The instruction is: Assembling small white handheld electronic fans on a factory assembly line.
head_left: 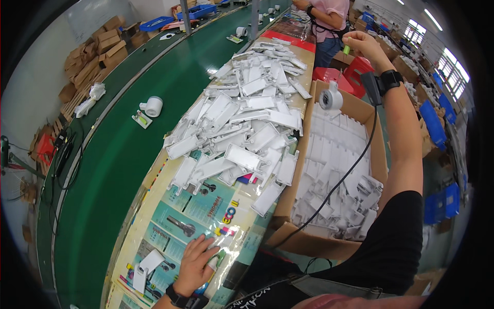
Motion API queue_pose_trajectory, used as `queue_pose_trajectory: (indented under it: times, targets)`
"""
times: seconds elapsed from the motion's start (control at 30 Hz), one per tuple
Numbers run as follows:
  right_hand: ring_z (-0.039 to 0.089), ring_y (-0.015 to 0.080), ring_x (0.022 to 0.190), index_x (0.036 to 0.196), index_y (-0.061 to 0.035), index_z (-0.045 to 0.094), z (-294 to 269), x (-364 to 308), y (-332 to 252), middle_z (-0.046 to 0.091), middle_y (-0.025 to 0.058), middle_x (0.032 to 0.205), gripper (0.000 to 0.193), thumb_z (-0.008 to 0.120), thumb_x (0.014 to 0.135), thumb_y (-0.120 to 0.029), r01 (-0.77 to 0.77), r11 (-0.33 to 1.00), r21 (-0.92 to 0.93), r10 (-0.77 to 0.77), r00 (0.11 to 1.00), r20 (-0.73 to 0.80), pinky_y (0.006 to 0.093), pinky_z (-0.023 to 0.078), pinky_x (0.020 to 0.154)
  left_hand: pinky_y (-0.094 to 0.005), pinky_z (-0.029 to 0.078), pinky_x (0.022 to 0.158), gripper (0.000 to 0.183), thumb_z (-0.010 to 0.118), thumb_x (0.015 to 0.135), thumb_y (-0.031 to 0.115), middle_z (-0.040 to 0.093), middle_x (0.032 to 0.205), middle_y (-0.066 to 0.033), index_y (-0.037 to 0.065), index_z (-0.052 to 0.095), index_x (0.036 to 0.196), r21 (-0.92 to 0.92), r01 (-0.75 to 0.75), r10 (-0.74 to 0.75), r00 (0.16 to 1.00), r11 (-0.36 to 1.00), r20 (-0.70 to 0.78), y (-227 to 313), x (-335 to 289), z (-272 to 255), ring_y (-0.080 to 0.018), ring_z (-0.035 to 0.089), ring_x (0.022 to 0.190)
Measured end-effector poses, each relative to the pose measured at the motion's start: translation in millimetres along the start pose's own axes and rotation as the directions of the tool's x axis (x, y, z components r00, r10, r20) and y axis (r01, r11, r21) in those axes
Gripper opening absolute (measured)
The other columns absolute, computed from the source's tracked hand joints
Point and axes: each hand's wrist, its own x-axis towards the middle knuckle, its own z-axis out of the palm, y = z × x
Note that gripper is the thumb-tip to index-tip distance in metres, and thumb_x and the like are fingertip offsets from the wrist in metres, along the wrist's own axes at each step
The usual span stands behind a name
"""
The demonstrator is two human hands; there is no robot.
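My right hand (364, 46) is raised at the upper right, its fingers pinched on a small yellow-green piece (347, 49). Below that hand, over the carton's far end, is a white round housing (330, 98) with a ring-shaped opening; it seems to hang from the green piece, but I cannot clearly see the link. My left hand (193, 267) rests on the printed table cover (177, 208) with fingers apart, by a small white piece (213, 261) near its fingertips. Two white plastic covers (148, 268) lie left of it. A large heap of white plastic covers (247, 118) spreads across the table beyond.
An open carton (288, 234) of white parts stands right of the table. A black cable (342, 177) crosses it from my right wrist. Along the left runs a green conveyor (110, 190) carrying a white housing (152, 106) and a small green-and-white part (141, 119). A co-worker (332, 23) stands beyond.
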Motion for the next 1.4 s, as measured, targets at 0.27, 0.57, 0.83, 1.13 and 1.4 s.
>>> queue_pose_trajectory:
  times: [0.27,0.57,0.83,1.13,1.4]
  targets:
    - [0.053,0.0075,0.048,0.085,-0.0093,0.061,31.6,61.6,42.0,0.058,-0.0008,0.065,0.008,0.062,0.079,-0.014,-0.196,0.981,0.012,0.195,0.98,0.037,0.0222,0.044,0.045,-0.0466,0.033,0.098,0.041,0.056,0.064,0.006,0.054,0.119,-0.0091,0.012,0.062,0.104,0.005,0.036,-0.036,0.999,0.999,0.017,-0.6,-1.1,2.2,-0.032,0.046,0.117]
    - [0.059,0.0148,0.072,0.114,-0.0096,0.061,122.6,171.9,66.2,0.065,0.0118,0.09,0.039,0.057,0.074,-0.007,0.139,0.977,-0.161,-0.165,0.973,-0.162,0.0257,0.045,0.066,-0.043,0.034,0.099,0.039,0.06,0.065,0.01,0.053,0.121,-0.0077,0.013,0.062,0.104,0.053,0.068,-0.071,0.995,0.996,0.068,0.1,-1.6,-1.1,-0.0276,0.045,0.118]
    - [0.061,0.0198,0.075,0.097,-0.0059,0.067,158.3,147.8,99.4,0.066,0.0134,0.082,0.027,0.056,0.081,-0.024,0.095,0.959,-0.267,-0.123,0.988,-0.092,0.0298,0.046,0.069,-0.0432,0.034,0.099,0.04,0.059,0.066,0.009,0.052,0.121,-0.0086,0.013,0.061,0.106,0.024,0.067,-0.068,0.996,0.997,0.056,-2.1,3.8,1.2,-0.0285,0.045,0.118]
    - [0.05,0.0117,0.053,0.076,-0.0022,0.062,108.5,119.6,42.8,0.055,0.0039,0.059,0.042,0.043,0.092,-0.036,0.248,0.967,-0.061,-0.254,0.962,-0.104,0.0266,0.037,0.05,-0.045,0.033,0.098,0.041,0.052,0.064,0.007,0.051,0.121,-0.0128,0.008,0.06,0.105,-0.059,0.058,-0.057,0.998,0.997,0.024,5.4,-11.0,-2.0,-0.0336,0.043,0.118]
    - [0.049,0.0058,0.073,0.13,-0.0148,0.045,92.4,52.0,-57.4,0.057,-0.0007,0.087,0.042,0.05,0.088,-0.018,0.362,0.924,0.122,-0.381,0.893,0.239,0.0216,0.037,0.059,-0.0454,0.031,0.1,0.038,0.052,0.07,0.008,0.049,0.121,-0.0164,0.006,0.056,0.107,-0.135,-0.122,0.107,0.987,0.983,-0.116,-21.2,-15.9,15.0,-0.0355,0.041,0.119]
